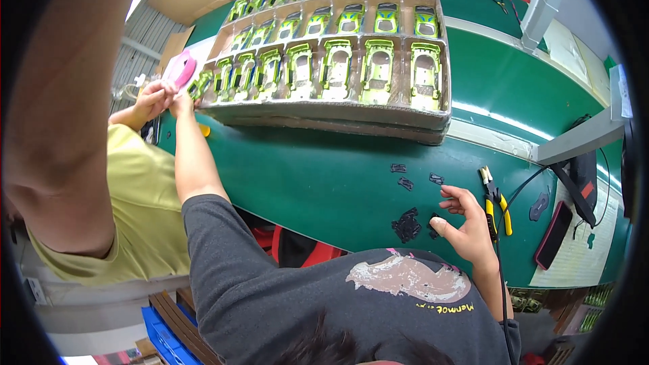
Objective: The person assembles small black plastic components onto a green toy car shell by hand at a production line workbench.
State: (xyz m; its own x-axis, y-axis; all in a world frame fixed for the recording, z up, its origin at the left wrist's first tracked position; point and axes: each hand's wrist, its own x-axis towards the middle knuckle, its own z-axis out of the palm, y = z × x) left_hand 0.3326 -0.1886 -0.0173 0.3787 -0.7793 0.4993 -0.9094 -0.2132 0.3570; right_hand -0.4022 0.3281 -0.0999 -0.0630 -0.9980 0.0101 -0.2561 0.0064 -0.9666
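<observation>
My left arm stretches to the left end of a large divided box (324,109). There my left hand (181,103) is beside a tilted green toy car body (200,85); its fingers are mostly hidden, so I cannot tell its grip. Several green car bodies (377,71) sit in the box's compartments. My right hand (465,224) hovers over the green table, fingers curved and apart, with nothing visible in it. Near its thumb is a pile of small black plastic parts (407,225). A few loose black parts (404,183) lie beyond, one close to its fingertips.
Yellow-handled pliers (497,204) lie right of my right hand, with a dark cable, a phone (554,234) and a paper sheet. A co-worker's hand (153,99) is beside my left hand, near a pink tape roll (182,69). Another person's hands rest behind the box.
</observation>
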